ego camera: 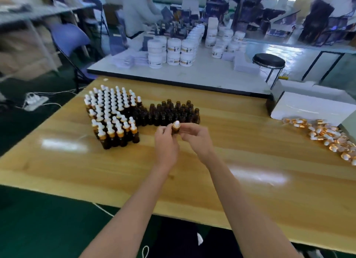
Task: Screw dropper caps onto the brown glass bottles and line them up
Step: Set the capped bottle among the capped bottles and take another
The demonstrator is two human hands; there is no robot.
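Both hands meet over the middle of the wooden table (192, 180). Between them is one small brown glass bottle (175, 130) with a white-bulbed dropper cap (176, 124) on top. My left hand (166, 144) pinches the bottle from the left, and my right hand (194, 137) holds it from the right with curled fingers. To the left stands a block of capped brown bottles (111, 115) in rows. Behind the hands stands a group of uncapped brown bottles (171, 112).
A loose pile of gold-and-white dropper caps (327, 136) lies at the table's right edge, beside a white box (312, 107). Beyond is a white table (192, 71) with white jars (173, 51), a black stool (268, 61), and a person working at the back.
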